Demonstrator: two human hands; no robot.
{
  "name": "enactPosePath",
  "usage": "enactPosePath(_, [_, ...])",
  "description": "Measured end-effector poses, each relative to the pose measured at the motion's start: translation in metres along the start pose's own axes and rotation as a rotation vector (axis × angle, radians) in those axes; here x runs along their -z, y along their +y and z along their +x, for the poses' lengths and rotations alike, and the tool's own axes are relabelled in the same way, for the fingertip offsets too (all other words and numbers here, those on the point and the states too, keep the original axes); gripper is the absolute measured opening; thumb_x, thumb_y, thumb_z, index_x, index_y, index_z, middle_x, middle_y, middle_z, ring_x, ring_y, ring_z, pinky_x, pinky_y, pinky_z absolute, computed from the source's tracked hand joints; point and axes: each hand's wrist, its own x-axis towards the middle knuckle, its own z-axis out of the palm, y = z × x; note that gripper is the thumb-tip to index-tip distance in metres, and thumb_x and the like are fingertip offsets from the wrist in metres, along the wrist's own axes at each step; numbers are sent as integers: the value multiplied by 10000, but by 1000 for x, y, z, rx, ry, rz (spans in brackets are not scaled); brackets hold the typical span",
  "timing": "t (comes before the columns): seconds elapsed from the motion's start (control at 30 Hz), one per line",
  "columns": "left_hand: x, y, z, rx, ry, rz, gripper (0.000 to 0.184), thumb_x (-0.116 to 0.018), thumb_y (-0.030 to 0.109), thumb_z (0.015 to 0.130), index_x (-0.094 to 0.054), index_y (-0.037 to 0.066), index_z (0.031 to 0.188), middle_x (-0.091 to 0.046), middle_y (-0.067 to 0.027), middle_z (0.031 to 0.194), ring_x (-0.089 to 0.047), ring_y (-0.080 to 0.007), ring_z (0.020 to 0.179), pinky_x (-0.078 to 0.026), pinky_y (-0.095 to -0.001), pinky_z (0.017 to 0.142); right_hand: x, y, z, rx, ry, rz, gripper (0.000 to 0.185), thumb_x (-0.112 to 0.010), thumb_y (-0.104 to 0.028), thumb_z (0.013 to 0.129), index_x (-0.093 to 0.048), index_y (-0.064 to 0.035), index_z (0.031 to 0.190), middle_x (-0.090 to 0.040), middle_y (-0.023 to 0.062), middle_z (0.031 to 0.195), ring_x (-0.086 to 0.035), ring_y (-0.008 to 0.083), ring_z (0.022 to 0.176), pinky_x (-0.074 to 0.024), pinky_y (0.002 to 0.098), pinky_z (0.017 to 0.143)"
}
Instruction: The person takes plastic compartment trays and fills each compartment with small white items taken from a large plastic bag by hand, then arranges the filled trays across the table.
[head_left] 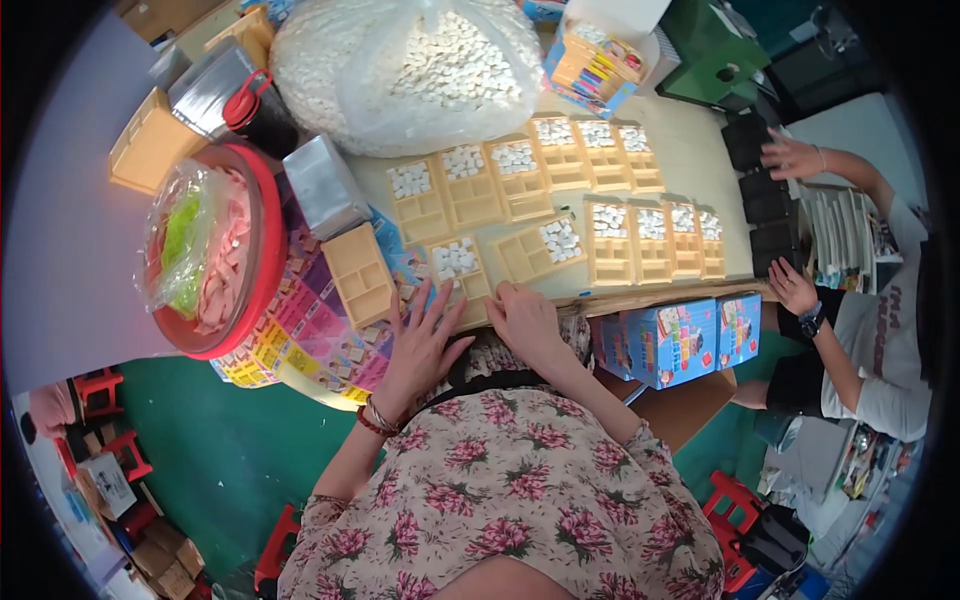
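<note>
My left hand lies with its fingers spread at the front left of a pale yellow compartment tray. White square pieces fill that tray's far section. At its near right corner is my right hand, with the fingers bent and closed on the tray's edge; the fingertips are partly hidden. Left of my left hand, an unfilled compartment tray touches or nearly touches my fingers. A tilted tray with white pieces at its right end lies just beyond my right hand.
Several similar trays stand in rows. Behind them is a big clear bag of white pieces. A red basin sits on printed sheets at left. Blue boxes are below the table edge. A co-worker's hands reach black containers at right.
</note>
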Motion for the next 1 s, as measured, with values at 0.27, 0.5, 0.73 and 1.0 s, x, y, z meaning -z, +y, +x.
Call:
enactPosePath(0.27, [-16,4,23,-198,-11,41,437,-650,292,790,-532,163,1191,-378,-57,1388,-243,-275,1348,-70,-572,1075,14,27,3,65,187,-148,210,-630,-225,796,-550,-48,876,-552,113,847,-560,290,817,-449,394,673])
enactPosePath(0.5, [-16,-5,23,-145,19,37,280,-646,206,795,-603,167,1069,-406,-48,1366,-274,-263,1338,-75,-573,1076,7,39,5,176,7,-347,177,-626,-100,670,-565,-44,827,-558,99,822,-558,245,837,-422,355,727])
enactPosePath(0.73, [-17,-9,19,-107,23,21,294,-645,203,797,-609,175,1088,-412,-55,1362,-289,-270,1328,-90,-555,1082,27,47,-6,251,-55,-306,160,-575,-54,656,-559,-39,814,-574,117,793,-570,252,801,-409,351,710])
enactPosePath(1.0, [-14,-9,17,-66,26,-25,291,-641,194,796,-607,158,1083,-409,-66,1360,-296,-273,1322,-105,-554,1080,29,45,6,275,-93,-326,126,-572,-49,668,-560,-49,794,-603,104,753,-601,254,761,-413,351,706])
